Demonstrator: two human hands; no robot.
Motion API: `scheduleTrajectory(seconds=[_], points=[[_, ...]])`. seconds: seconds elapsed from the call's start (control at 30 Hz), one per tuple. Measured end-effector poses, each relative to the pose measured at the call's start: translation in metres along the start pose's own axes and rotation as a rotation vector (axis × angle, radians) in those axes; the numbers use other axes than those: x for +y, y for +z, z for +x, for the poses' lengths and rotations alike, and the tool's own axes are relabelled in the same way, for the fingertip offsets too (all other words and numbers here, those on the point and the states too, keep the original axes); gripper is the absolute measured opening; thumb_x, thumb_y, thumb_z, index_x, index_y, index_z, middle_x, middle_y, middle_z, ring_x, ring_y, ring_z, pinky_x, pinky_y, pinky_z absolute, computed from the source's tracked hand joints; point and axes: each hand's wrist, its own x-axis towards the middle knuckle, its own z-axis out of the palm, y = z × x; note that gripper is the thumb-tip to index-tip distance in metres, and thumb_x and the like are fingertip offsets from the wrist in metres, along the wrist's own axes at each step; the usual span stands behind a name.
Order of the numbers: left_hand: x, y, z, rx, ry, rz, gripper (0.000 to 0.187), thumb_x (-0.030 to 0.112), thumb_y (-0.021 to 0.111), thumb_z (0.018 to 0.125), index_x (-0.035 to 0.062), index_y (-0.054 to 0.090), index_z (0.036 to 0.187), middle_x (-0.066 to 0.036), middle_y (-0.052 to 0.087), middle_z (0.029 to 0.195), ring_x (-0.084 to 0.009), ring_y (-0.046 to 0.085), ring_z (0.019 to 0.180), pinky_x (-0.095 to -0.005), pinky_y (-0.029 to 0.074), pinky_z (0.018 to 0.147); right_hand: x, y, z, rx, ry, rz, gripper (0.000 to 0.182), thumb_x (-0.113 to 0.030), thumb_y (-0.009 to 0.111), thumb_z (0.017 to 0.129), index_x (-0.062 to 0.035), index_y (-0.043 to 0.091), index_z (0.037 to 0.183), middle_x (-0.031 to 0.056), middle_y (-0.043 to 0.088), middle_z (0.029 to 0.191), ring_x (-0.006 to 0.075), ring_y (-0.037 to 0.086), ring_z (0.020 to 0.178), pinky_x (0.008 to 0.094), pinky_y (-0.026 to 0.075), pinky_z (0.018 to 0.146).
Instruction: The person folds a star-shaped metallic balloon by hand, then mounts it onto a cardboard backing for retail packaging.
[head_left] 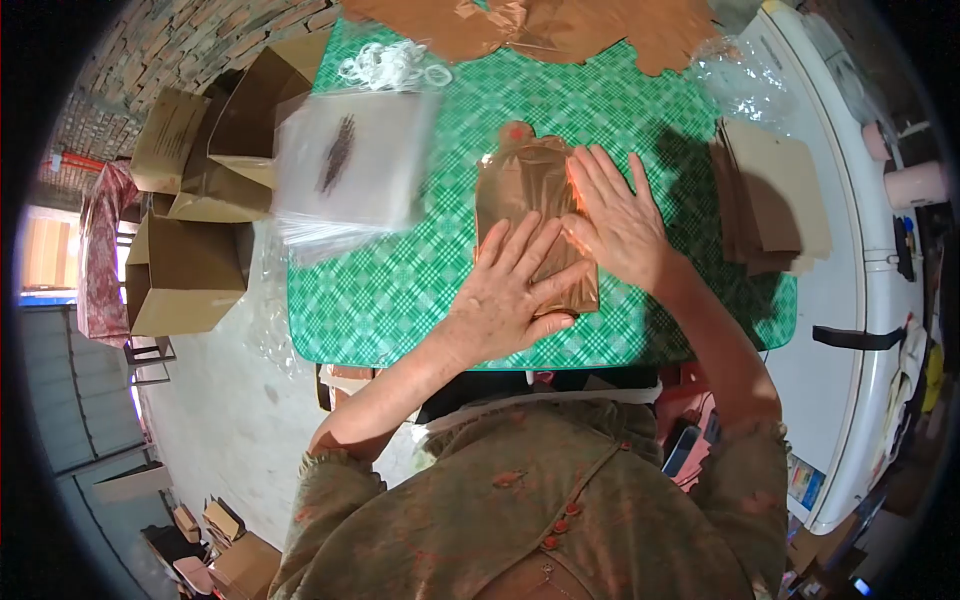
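Two hands partly hiding copper-coloured packet, brown sheet cut off above

Your L hand lies w/ fingers spread over the lower part of the shiny brown pkt and your R hand on its R edge, on the green checked table, w/ clear bag stack to the L, brown sheets to the R, and white loops at the top L.

Bright tablecloth, dark shadow at right, glare on plastic packet; fisheye bending, black corners
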Motion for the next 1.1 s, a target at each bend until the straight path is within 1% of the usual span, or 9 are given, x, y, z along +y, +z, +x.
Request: scheduleTrajectory(seconds=[0.17, 0.27, 0.33, 0.37, 0.47, 0.5, 0.7, 1.0, 1.1], points=[[-0.002, 0.006, -0.003, 0.052, 0.003, -0.028, 0.064, 0.064, 0.050, 0.102, 0.0262, 0.055, 0.153, -0.020, 0.037, 0.165, -0.0412, 0.022, 0.158, -0.0608, 0.009, 0.129, -0.013, -0.014, 0.018, -0.016, -0.189, -0.010, 0.067, -0.044, 0.051, 0.106, -0.0036, 0.041, 0.159, 0.0147, 0.039, 0.167, 0.0292, 0.025, 0.159, 0.0558, 0.009, 0.130], [-0.001, -0.009, 0.000, -0.270, -0.093, -0.112, 0.063, 0.064, 0.052, 0.101, 0.0244, 0.059, 0.150, -0.019, 0.041, 0.161, -0.0416, 0.025, 0.157, -0.0621, 0.010, 0.128, -0.037, -0.017, 0.031, -0.130, -0.403, 0.104, 0.066, -0.047, 0.048, 0.106, -0.0104, 0.041, 0.161, 0.0126, 0.037, 0.168, 0.0287, 0.024, 0.160, 0.0527, 0.008, 0.132], [0.000, -0.009, 0.000, -0.248, -0.116, -0.066, 0.065, 0.064, 0.053, 0.100, 0.0276, 0.053, 0.154, -0.019, 0.043, 0.158, -0.0429, 0.025, 0.156, -0.0631, 0.010, 0.128, -0.038, 0.001, 0.037, -0.228, -0.493, 0.302, 0.066, -0.048, 0.046, 0.106, -0.0123, 0.041, 0.161, 0.0125, 0.036, 0.169, 0.0284, 0.024, 0.160, 0.0526, 0.008, 0.132], [-0.003, 0.002, -0.002, -0.189, -0.080, -0.071, 0.066, 0.065, 0.052, 0.100, 0.0289, 0.052, 0.156, -0.019, 0.042, 0.159, -0.0435, 0.024, 0.156, -0.0627, 0.010, 0.128, -0.034, 0.010, 0.045, -0.197, -0.537, 0.232, 0.065, -0.054, 0.032, 0.110, -0.0158, 0.042, 0.161, 0.0105, 0.034, 0.170, 0.0282, 0.024, 0.160, 0.0512, 0.007, 0.133], [-0.005, 0.009, -0.004, -0.025, -0.033, -0.071, 0.066, 0.065, 0.051, 0.100, 0.0331, 0.048, 0.158, -0.020, 0.038, 0.163, -0.0441, 0.022, 0.157, -0.0613, 0.011, 0.129, -0.013, 0.019, 0.068, -0.286, -0.480, 0.313, 0.063, -0.053, 0.028, 0.113, -0.0172, 0.041, 0.162, 0.0055, 0.030, 0.173, 0.0273, 0.021, 0.161, 0.0496, 0.007, 0.132], [-0.004, 0.009, -0.004, 0.024, -0.027, -0.069, 0.067, 0.066, 0.051, 0.100, 0.0345, 0.046, 0.159, -0.021, 0.037, 0.164, -0.0441, 0.022, 0.157, -0.0609, 0.012, 0.129, -0.009, 0.021, 0.073, -0.302, -0.480, 0.270, 0.068, -0.055, 0.011, 0.113, -0.0191, 0.039, 0.164, 0.0039, 0.027, 0.174, 0.0262, 0.016, 0.162, 0.0476, 0.004, 0.133], [-0.008, 0.012, -0.005, 0.063, -0.005, -0.087, 0.071, 0.067, 0.053, 0.099, 0.0342, 0.043, 0.161, -0.022, 0.031, 0.168, -0.0440, 0.022, 0.158, -0.0607, 0.014, 0.129, 0.002, 0.031, 0.090, -0.168, -0.424, 0.011, 0.059, -0.049, 0.022, 0.114, -0.0226, 0.034, 0.165, 0.0019, 0.024, 0.174, 0.0237, 0.014, 0.162, 0.0474, 0.004, 0.133], [0.029, 0.000, -0.020, 0.119, -0.057, -0.154, 0.088, 0.072, 0.051, 0.095, 0.0219, 0.036, 0.165, -0.022, 0.027, 0.170, -0.0430, 0.022, 0.158, -0.0606, 0.016, 0.128, 0.000, 0.032, 0.088, -0.070, -0.452, -0.089, 0.055, -0.043, 0.037, 0.112, -0.0263, 0.034, 0.165, 0.0004, 0.031, 0.172, 0.0243, 0.023, 0.159, 0.0485, 0.012, 0.133], [0.048, 0.011, -0.035, 0.077, -0.119, -0.076, 0.085, 0.076, 0.046, 0.095, 0.0276, 0.037, 0.164, -0.019, 0.024, 0.172, -0.0440, 0.021, 0.158, -0.0617, 0.016, 0.128, -0.001, 0.032, 0.087, -0.046, -0.456, -0.083, 0.055, -0.041, 0.041, 0.112, -0.0255, 0.036, 0.164, 0.0007, 0.033, 0.171, 0.0246, 0.025, 0.158, 0.0485, 0.014, 0.132]])
